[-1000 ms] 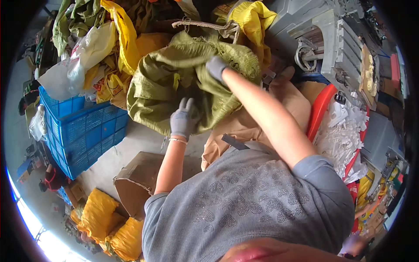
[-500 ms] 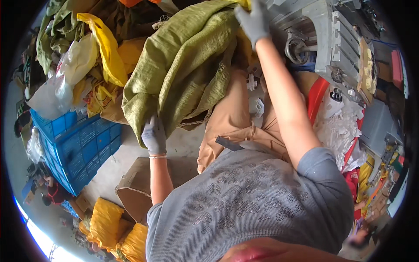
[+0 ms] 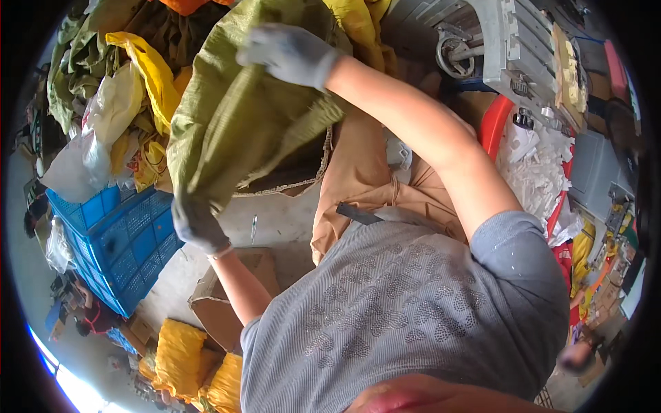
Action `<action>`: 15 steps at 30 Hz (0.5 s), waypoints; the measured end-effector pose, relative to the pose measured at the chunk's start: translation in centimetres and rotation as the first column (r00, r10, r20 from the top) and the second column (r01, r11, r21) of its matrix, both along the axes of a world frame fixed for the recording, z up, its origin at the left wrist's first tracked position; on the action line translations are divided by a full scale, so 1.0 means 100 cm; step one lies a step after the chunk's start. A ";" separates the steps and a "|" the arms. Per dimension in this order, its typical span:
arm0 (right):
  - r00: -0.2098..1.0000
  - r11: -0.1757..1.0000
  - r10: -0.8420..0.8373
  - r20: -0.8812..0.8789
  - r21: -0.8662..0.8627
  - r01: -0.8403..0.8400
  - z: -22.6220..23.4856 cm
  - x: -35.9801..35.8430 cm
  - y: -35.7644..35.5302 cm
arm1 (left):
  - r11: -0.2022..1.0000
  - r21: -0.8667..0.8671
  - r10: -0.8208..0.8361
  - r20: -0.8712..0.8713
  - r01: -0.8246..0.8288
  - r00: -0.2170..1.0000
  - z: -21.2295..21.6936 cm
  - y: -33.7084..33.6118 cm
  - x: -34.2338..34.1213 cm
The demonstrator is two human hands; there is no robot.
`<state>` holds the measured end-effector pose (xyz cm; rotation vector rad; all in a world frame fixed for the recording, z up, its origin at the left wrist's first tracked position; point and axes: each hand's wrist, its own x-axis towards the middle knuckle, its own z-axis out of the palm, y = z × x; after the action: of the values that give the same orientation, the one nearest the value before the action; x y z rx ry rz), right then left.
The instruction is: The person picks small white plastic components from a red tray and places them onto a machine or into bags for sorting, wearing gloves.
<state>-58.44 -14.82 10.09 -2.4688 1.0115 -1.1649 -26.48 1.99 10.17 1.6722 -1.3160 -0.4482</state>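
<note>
Grey-gloved left hand (image 3: 200, 227) gripped the floppy olive woven sack (image 3: 234, 124) at seven o'clock; slackness risked slipping; blurred, grey-gloved right hand's (image 3: 292, 56) hold was unclear.

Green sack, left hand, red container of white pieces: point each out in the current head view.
Green sack (image 3: 224, 127): head view, on the middle of its draped fabric.
Left hand (image 3: 198, 226): head view, on the middle of the gloved hand.
Red container (image 3: 494, 127): head view, on its curved rim.
</note>
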 end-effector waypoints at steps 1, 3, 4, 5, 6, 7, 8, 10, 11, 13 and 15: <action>1.000 1.000 0.009 0.002 -0.021 -0.009 -0.020 -0.021 0.017 | 0.991 -0.007 -0.128 -0.244 0.131 0.961 -0.008 0.013 -0.009; 0.974 0.996 -0.071 -0.215 0.041 0.081 -0.059 -0.069 0.051 | 0.950 0.148 -0.258 -0.134 0.276 0.957 -0.061 0.041 -0.004; 0.857 0.958 -0.107 -0.504 0.180 0.225 -0.068 -0.083 0.077 | 0.883 0.095 -0.462 0.339 0.459 0.820 -0.061 0.047 -0.030; 0.721 0.916 -0.116 -0.683 0.207 0.343 -0.099 -0.111 0.101 | 0.791 0.454 -0.612 0.581 0.411 0.536 -0.043 0.045 -0.059; 0.767 0.891 -0.171 -0.619 0.235 0.388 -0.107 -0.114 0.118 | 0.759 0.491 -0.647 0.497 0.428 0.578 -0.048 0.056 -0.068; 0.804 0.866 -0.218 -0.553 0.271 0.421 -0.100 -0.109 0.134 | 0.733 0.503 -0.672 0.430 0.459 0.602 -0.053 0.066 -0.072; 0.847 0.872 -0.297 -0.442 0.236 0.429 -0.094 -0.105 0.144 | 0.738 0.508 -0.660 0.401 0.445 0.635 -0.055 0.069 -0.072; 0.836 0.802 -0.300 -0.459 0.353 0.482 -0.086 -0.095 0.156 | 0.743 0.509 -0.645 0.371 0.435 0.668 -0.054 0.069 -0.078; 0.831 0.821 -0.191 -0.523 0.378 0.427 -0.088 -0.094 0.158 | 0.718 0.549 -0.666 0.359 0.429 0.654 -0.053 0.070 -0.081; 0.874 0.855 -0.165 -0.458 0.376 0.358 -0.106 -0.096 0.151 | 0.667 0.616 -0.702 0.331 0.419 0.631 -0.054 0.070 -0.084; 0.834 0.739 -0.182 -0.521 0.487 0.466 -0.120 -0.104 0.132 | 0.635 0.658 -0.707 0.284 0.405 0.648 -0.059 0.075 -0.085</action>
<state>-68.82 -1.57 -1.90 -2.0857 1.6983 -0.2261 -34.97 9.52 4.29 1.8598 -2.3632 -0.8578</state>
